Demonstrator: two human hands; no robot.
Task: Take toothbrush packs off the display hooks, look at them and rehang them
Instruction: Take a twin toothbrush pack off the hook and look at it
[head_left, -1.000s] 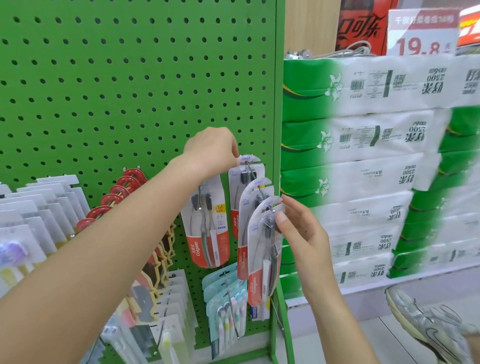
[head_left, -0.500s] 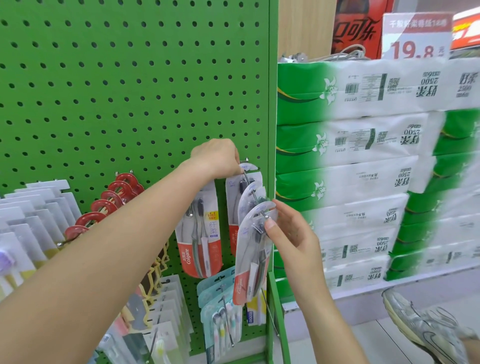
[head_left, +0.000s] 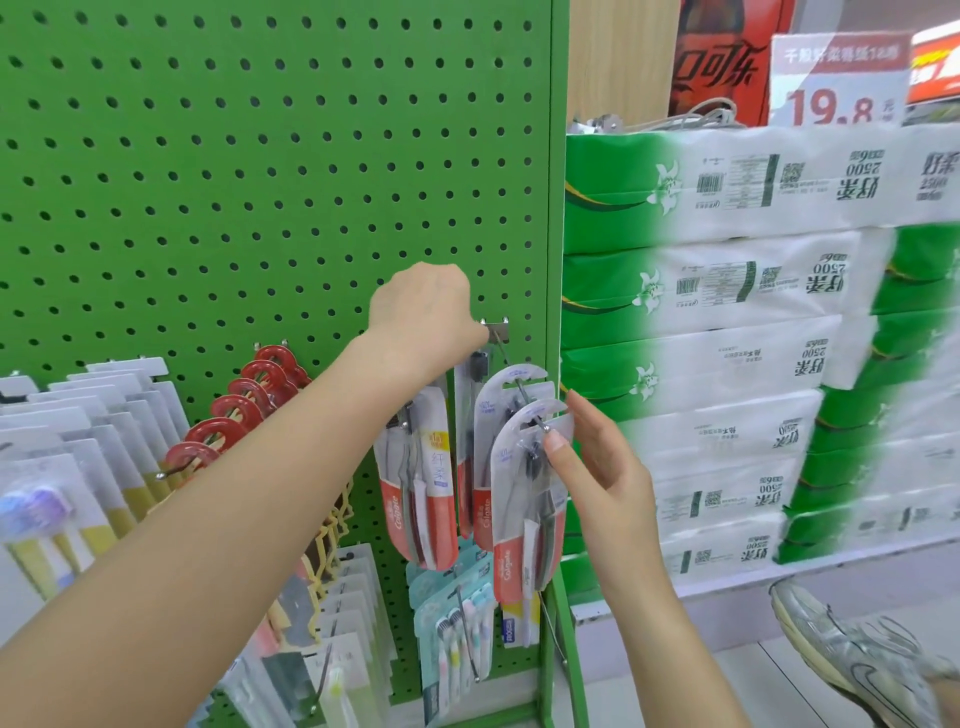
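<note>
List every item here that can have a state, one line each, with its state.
Front toothbrush pack: on the hook's tip, pinched near its top by the right hand.
Second pack: hanging on the same hook.
Hook: fixed in the pegboard, loaded.
Left-hand pack: dangling from the left hand, off any hook.
Left hand: curled, at the hook's base.
Right hand: thumb on the front pack.

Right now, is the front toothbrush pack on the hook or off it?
On: the hook passes through the front toothbrush pack's hang hole.

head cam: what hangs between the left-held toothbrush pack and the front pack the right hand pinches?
In the head view, two more Colgate packs hang there on the hook, behind the front pack that the right hand pinches.
</note>
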